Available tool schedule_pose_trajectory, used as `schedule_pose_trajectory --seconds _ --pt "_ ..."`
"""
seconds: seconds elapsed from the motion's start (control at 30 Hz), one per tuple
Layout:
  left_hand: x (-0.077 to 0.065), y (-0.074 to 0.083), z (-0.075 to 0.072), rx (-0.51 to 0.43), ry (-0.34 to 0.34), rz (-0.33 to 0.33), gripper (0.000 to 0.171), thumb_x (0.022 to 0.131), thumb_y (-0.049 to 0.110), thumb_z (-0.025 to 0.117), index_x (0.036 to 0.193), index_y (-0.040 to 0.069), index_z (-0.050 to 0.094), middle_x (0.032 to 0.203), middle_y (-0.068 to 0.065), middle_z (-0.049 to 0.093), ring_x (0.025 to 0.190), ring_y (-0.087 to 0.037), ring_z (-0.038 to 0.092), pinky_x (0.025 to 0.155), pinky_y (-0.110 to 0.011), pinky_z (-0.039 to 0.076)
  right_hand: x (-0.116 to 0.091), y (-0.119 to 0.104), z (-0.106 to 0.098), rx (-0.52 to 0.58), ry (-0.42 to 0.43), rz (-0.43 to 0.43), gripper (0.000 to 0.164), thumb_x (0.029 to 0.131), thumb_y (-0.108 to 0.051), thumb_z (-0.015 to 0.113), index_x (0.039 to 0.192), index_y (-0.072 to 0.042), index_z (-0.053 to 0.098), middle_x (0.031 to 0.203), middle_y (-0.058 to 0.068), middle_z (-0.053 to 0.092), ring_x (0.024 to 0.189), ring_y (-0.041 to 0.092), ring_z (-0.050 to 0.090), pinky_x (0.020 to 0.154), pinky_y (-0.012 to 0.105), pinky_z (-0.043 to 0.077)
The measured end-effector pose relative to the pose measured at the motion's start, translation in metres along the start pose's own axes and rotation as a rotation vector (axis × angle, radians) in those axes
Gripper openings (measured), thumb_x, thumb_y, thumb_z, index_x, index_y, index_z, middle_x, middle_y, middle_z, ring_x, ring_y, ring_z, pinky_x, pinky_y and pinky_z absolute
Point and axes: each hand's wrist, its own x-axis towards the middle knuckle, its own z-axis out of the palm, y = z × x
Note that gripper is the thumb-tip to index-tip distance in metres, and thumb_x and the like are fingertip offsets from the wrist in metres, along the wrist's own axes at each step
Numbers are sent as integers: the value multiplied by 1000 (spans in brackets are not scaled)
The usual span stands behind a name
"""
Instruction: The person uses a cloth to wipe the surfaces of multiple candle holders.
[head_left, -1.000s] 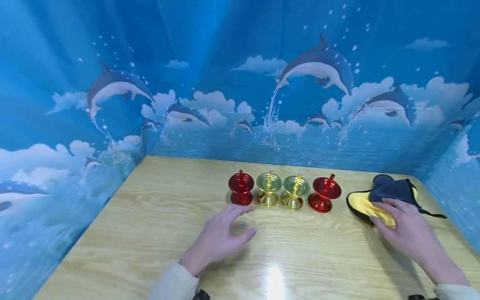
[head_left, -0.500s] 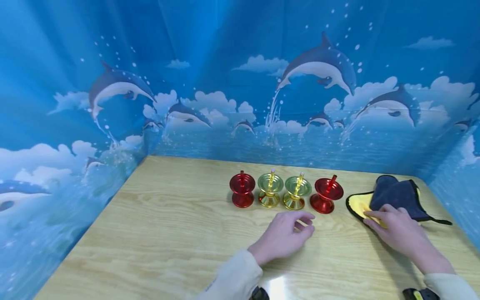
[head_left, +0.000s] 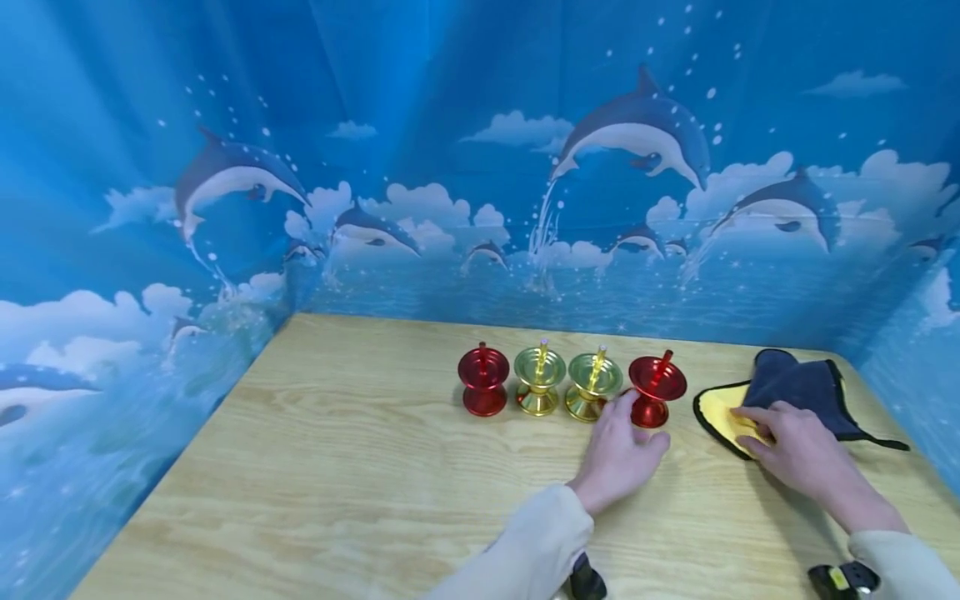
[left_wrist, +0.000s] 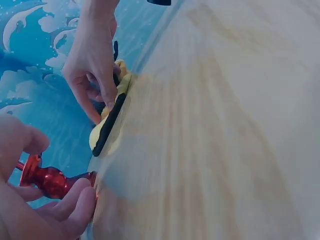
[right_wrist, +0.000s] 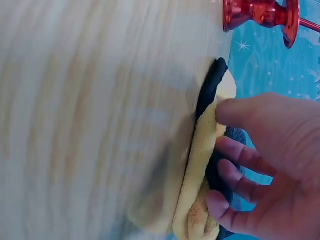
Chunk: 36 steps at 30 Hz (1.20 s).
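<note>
Four-part detail aside, several shiny pedestal holders with wide dishes and upright central stems stand in a row. My left hand [head_left: 618, 454] reaches around the rightmost red holder [head_left: 657, 380], thumb and fingers spread on either side of it; firm contact is not plain. In the left wrist view this red holder [left_wrist: 50, 181] lies between the thumb and fingers. My right hand [head_left: 802, 454] has its thumb and curled fingers at the yellow side of a yellow and dark-grey cloth [head_left: 716, 408], pinching it. The right wrist view shows the thumb against the yellow cloth [right_wrist: 200, 145].
Left of that holder stand two gold holders [head_left: 538, 392] [head_left: 587, 403] and another red holder [head_left: 483, 392]. All rest on a wood-grain table [head_left: 337, 467]. A blue dolphin-print curtain [head_left: 420, 150] borders the table at the back and sides.
My left hand has moved right, from near the left red holder to the rightmost red one. My right hand stays at the cloth, having shifted slightly on it.
</note>
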Motion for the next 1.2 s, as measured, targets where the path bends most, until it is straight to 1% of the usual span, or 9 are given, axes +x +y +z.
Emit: schedule_pose_trajectory --seconds 0.23,0.33,0.43,0.57,0.8,1.0,1.07,1.13,1.2 --pt "10 9 16 -158 89 -105 65 85 30 79 144 31 51 133 8 60 88 1 65 87 -24 51 5 3 -5 -47 -51 28 52 86 -35 82 126 -4 70 102 23 57 80 41 48 54 39 37" --pt "14 12 24 -238 126 -156 71 85 30 80 147 27 47 135 6 59 92 -3 66 91 -27 52 9 2 -5 -59 -64 10 52 90 -39 78 128 -4 69 97 19 58 75 34 46 55 36 35" --pt "19 14 31 -303 184 -187 76 84 29 80 150 21 44 140 3 58 111 -10 64 104 -32 49 13 2 -5 -57 -77 -9 44 94 -31 74 129 -5 69 89 10 55 71 27 44 55 34 32" --pt "24 14 37 -292 231 -150 69 83 26 80 145 25 50 137 8 61 128 -13 57 111 -36 45 15 3 -2 -27 -77 -2 31 93 -23 74 118 -4 73 86 8 54 72 29 47 55 36 35" --pt "24 15 41 -173 229 -98 37 77 24 85 111 31 71 100 16 58 98 -2 50 90 -27 46 11 10 1 71 217 -68 18 87 -15 80 97 -1 77 79 9 60 69 16 46 61 31 32" --pt "21 14 40 -164 200 -78 29 76 18 85 101 29 75 91 16 57 91 0 49 85 -22 43 4 12 -17 253 328 32 26 95 -17 73 110 4 74 101 25 65 83 -19 37 59 19 36" --pt "20 12 38 -165 171 -52 28 76 15 85 98 29 75 89 16 56 88 1 49 80 -19 42 2 10 -25 266 350 69 27 97 -16 71 112 6 72 107 28 63 88 -11 46 60 17 33" --pt "17 10 34 -157 118 -12 27 77 15 84 99 29 75 89 15 55 85 2 50 77 -16 41 1 8 -32 258 397 91 26 98 -13 69 112 8 71 111 29 62 92 11 57 61 13 31" --pt "12 9 28 -140 65 27 26 78 17 84 100 29 75 92 17 56 85 4 50 76 -14 41 1 6 -37 240 453 113 24 98 -9 68 110 10 71 111 31 61 91 13 55 60 9 30"
